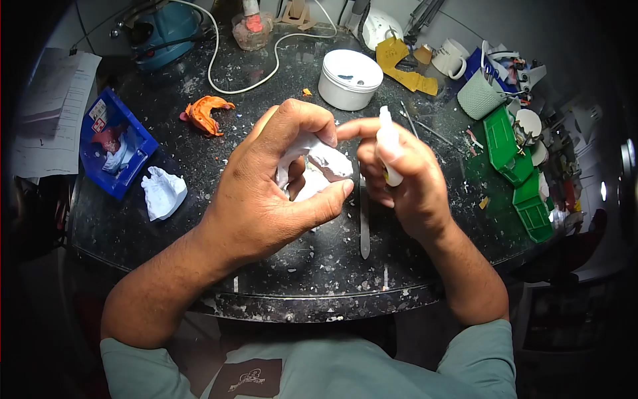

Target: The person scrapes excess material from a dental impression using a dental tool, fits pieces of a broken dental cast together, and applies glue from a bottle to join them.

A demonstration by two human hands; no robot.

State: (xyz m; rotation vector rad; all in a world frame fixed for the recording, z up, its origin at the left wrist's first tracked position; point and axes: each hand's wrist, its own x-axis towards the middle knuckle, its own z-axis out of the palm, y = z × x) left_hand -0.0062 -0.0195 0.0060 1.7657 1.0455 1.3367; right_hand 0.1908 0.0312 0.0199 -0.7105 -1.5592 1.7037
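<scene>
My left hand (pixel 256 176) is closed around a white plaster dental cast (pixel 332 161), raised above the dark worktable, with thumb and index finger gripping its edges. Just to the right, my right hand (pixel 415 173) grips a small white tube-like bottle (pixel 388 143), its narrow end pointing up. The right index finger stretches toward the cast and my left fingertips; I cannot tell if it touches them. Beneath the hands lies a flat metal spatula (pixel 365 226), partly hidden by the right hand. A second white plaster cast (pixel 163 193) rests on the table at the left.
A blue bin (pixel 119 169) and an orange moulded piece (pixel 208 114) are at the left. Farther back stands a white round tub (pixel 350 86), near yellow sheet pieces (pixel 405 70). Green trays (pixel 502 143), a textured cup (pixel 480 98) and a mug (pixel 452 56) line the right.
</scene>
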